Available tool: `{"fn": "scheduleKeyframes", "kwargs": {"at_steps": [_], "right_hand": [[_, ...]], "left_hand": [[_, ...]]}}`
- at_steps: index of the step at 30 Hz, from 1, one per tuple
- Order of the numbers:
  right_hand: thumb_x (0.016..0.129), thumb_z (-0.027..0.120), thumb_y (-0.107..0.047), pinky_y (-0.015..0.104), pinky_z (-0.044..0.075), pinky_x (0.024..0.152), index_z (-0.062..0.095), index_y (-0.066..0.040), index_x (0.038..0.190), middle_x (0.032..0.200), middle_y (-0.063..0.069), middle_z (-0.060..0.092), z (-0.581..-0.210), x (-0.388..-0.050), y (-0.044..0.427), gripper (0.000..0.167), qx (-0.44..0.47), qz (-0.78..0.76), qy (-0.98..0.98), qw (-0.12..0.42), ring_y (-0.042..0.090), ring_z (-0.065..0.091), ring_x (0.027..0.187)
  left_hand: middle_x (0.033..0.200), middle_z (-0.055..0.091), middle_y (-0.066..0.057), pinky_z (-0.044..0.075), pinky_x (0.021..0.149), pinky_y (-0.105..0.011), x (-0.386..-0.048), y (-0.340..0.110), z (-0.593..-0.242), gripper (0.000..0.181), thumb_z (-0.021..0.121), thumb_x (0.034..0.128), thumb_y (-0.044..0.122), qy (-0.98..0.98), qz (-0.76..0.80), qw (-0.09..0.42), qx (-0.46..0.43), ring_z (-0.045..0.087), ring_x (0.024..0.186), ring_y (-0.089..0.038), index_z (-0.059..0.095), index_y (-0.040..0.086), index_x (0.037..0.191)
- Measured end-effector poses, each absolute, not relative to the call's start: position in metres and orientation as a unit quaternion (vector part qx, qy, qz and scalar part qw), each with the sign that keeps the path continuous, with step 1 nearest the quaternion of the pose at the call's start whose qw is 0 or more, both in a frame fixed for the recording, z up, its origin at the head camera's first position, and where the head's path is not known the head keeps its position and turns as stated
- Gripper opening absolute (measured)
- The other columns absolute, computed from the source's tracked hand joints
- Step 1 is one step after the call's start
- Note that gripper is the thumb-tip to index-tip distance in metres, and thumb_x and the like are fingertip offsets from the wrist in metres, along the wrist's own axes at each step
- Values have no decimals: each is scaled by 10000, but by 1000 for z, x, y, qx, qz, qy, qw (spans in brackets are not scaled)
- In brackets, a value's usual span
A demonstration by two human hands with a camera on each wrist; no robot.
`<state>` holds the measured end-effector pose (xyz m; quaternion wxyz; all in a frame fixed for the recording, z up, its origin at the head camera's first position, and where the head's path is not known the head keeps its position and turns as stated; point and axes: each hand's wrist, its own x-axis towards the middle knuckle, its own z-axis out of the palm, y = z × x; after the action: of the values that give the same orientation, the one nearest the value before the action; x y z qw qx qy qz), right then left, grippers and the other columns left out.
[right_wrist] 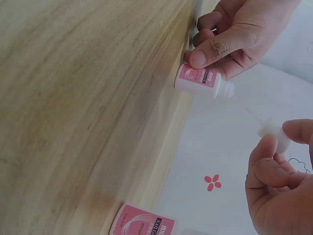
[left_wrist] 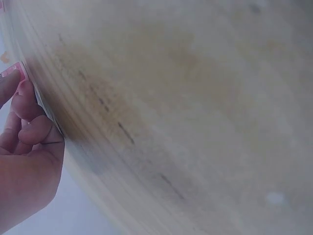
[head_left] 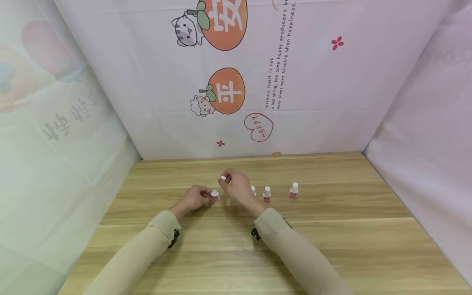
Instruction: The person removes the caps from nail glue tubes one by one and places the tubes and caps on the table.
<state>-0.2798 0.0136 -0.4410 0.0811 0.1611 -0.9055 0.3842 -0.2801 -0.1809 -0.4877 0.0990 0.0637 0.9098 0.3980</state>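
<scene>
My left hand (head_left: 194,198) holds a small white nail glue bottle (right_wrist: 198,81) with a pink label upright on the table, thumb on the label and fingers behind. Its threaded neck is uncapped. Above it and slightly right, my right hand (head_left: 237,186) pinches the white cap (right_wrist: 275,135) between thumb and fingertips. A thin brush (right_wrist: 250,110) extends from that cap toward the bottle's mouth; whether its tip is clear of the opening is hard to tell. At the left wrist view's edge, only a corner of the pink label (left_wrist: 19,71) shows beside the thumb.
To the right stand capped bottles of the same kind: one (head_left: 253,191) partly hidden by my right forearm, another (head_left: 267,194) close by, and one (head_left: 293,191) farther right. The wooden table (head_left: 228,254) meets a printed white cloth (head_left: 306,131) at the back.
</scene>
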Motion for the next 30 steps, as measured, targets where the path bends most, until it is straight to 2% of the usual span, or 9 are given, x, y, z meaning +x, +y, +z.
{"fn": "scheduleKeyframes", "kwargs": {"at_steps": [12, 23, 30], "right_hand": [[944, 666, -319, 241, 424, 625, 641, -142, 974, 825, -18, 641, -438, -278, 14, 181, 151, 389, -906, 71, 114, 532, 702], [902, 696, -284, 236, 435, 615, 630, -153, 920, 794, -30, 630, -439, -277, 15, 148, 162, 388, -905, 71, 102, 537, 676], [871, 701, -293, 241, 441, 639, 617, -156, 911, 796, -24, 620, -438, -276, 15, 165, 161, 385, -907, 51, 109, 540, 696]], "left_hand": [[864, 739, -65, 486, 631, -196, -286, -187, -487, 128, 747, 847, 56, 921, 376, 76, 69, 611, 742, -104, 746, 22, 971], [920, 742, -86, 528, 721, -244, -289, -197, -484, 145, 757, 873, 101, 923, 372, 85, 53, 644, 806, -142, 739, 28, 998], [918, 753, -98, 534, 739, -259, -292, -202, -481, 161, 765, 871, 120, 920, 379, 82, 55, 659, 810, -132, 732, 15, 988]]}}
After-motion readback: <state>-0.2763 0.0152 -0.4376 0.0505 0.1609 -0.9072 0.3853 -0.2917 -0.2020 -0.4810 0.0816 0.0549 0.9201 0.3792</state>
